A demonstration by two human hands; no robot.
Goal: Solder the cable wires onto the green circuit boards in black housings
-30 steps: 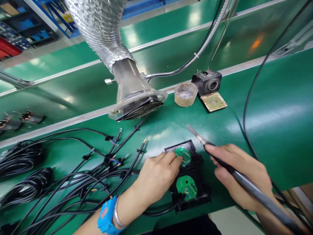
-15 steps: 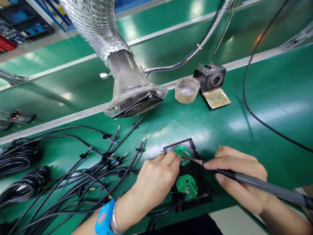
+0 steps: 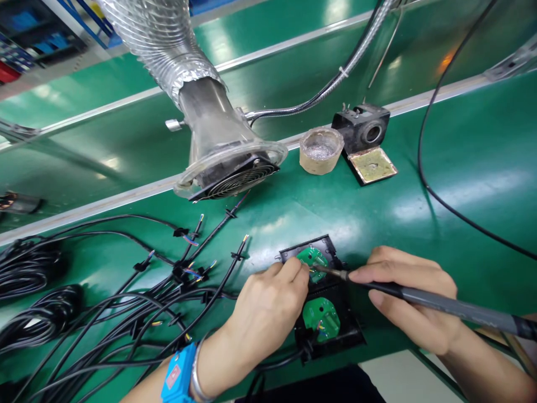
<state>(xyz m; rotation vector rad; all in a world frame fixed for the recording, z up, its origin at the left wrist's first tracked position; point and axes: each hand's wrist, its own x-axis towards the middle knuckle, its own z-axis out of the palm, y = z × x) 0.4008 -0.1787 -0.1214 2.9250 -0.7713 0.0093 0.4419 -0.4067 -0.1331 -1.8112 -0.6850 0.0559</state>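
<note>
My right hand (image 3: 413, 296) grips a soldering iron (image 3: 444, 305) like a pen, its tip pointing left onto the upper green circuit board (image 3: 321, 258). That board lies in a black plastic housing (image 3: 329, 242). My left hand (image 3: 271, 305) is closed in a pinch at the board's left edge, and thin coloured wire ends show at the fingertips, close to the iron's tip. Much of the pinch is hidden behind the fingers. Nearer me, a second green board (image 3: 322, 319) sits in another black housing (image 3: 354, 337), with a black cable (image 3: 285, 361) and small coloured wires joined to it.
Black cables (image 3: 121, 313) with stripped coloured ends cover the left of the green bench. A fume extractor (image 3: 232, 162) hangs above. At the back stand a round pot (image 3: 321, 154) and an iron stand (image 3: 363, 131) with a sponge tray (image 3: 372, 165). A black cord (image 3: 457, 215) loops at right.
Both hands stay at the upper board, the iron's tip still against or close to it. The right hand has shifted very slightly; the whole view has moved a little.
</note>
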